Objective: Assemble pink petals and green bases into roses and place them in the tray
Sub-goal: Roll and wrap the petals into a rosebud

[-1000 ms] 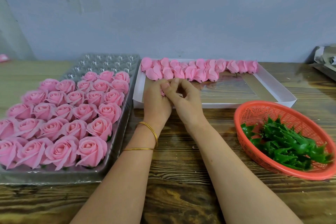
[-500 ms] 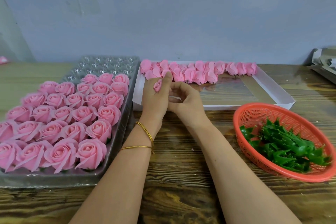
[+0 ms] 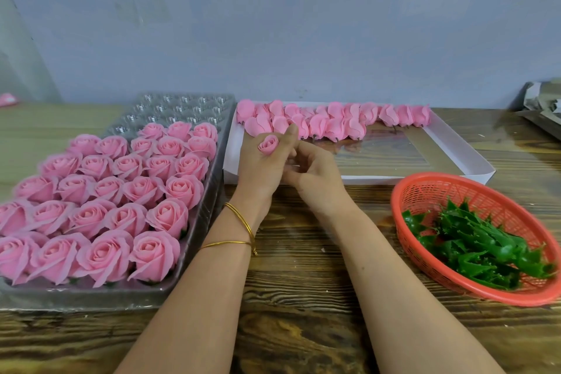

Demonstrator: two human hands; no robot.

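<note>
Currently, the left hand (image 3: 258, 170) grips one pink bud (image 3: 268, 144) between curled fingers, above the near-left corner of the white box (image 3: 455, 158). The right hand (image 3: 318, 176) touches the left, fingers curled; whether it grips anything cannot be told. One clear tray (image 3: 91, 294) holds 27 visible roses (image 3: 153, 252); its left edge is cut off. Roughly 17 overlapping petal buds (image 3: 334, 127) line the box's far side. One orange basket (image 3: 425, 191) contains green bases (image 3: 473, 240), too tangled to count. Two gold bangles (image 3: 239, 222) circle the left wrist.
</note>
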